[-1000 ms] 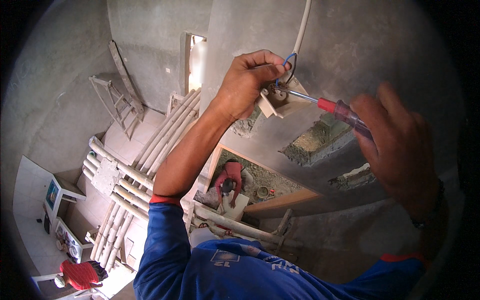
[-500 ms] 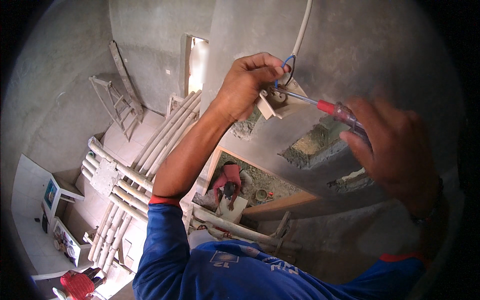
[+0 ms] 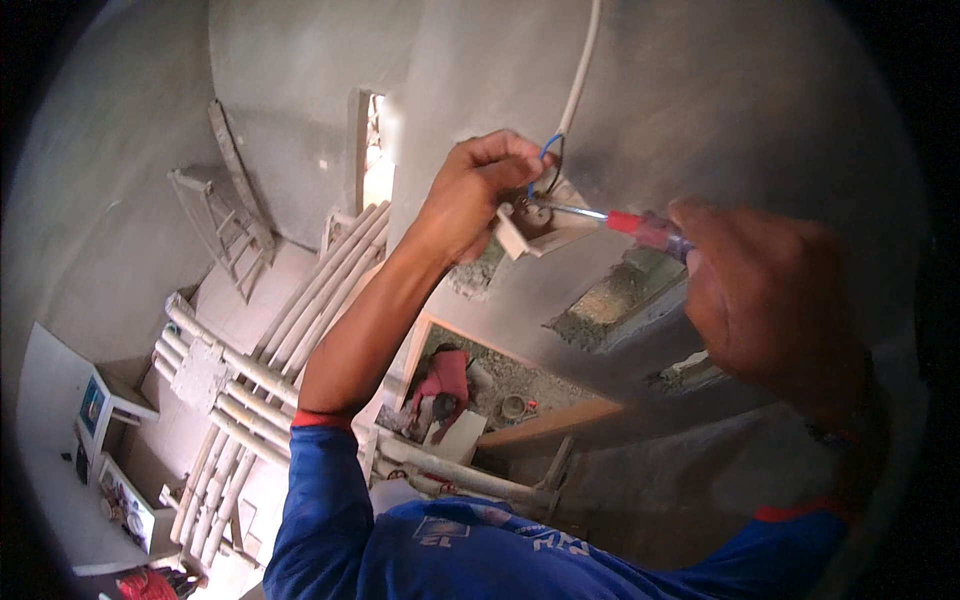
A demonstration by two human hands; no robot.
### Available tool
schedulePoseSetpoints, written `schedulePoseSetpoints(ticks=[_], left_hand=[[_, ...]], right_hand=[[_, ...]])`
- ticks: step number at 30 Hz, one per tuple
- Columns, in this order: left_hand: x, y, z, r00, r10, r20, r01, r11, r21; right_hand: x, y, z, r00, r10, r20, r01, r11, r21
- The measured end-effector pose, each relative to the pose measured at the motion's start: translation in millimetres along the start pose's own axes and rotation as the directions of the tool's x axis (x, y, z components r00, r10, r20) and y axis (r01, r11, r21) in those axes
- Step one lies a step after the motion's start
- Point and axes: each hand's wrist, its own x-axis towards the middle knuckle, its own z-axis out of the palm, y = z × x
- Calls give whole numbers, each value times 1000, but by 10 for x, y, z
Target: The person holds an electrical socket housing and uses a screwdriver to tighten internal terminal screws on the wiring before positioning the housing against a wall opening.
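Hold the red-handled steel screwdriver (image 3: 625,222), clamped in the right hand's grip (image 3: 765,290), straight into the open cream plastic box (image 3: 550,240) beside the left hand (image 3: 468,195), which apparently pinches the thin blue wire (image 3: 546,147).

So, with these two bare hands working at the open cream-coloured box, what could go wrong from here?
The red-handled metal screwdriver in the right hand might slip and jab the nearby left hand. The thin blue wire near the screwdriver's tip could be nicked. If dropped, the screwdriver might fall toward the crouching person in red below.
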Motion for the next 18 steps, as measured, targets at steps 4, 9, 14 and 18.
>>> schedulePoseSetpoints(ticks=[4,9,14,18], left_hand=[[16,5,-50,1000,-11,16,11,1000,17],[20,-17,-41,998,14,56,-16,1000,26],[-11,11,-28,999,19,30,-19,1000,-6],[-57,65,39,999,-38,-19,37,997,-66]], right_hand=[[45,16,-70,1000,-21,-9,21,997,76],[25,-55,-50,995,81,60,-90,983,161],[17,-23,-74,992,90,87,-99,990,102],[20,-46,-111,998,49,33,-55,982,183]])
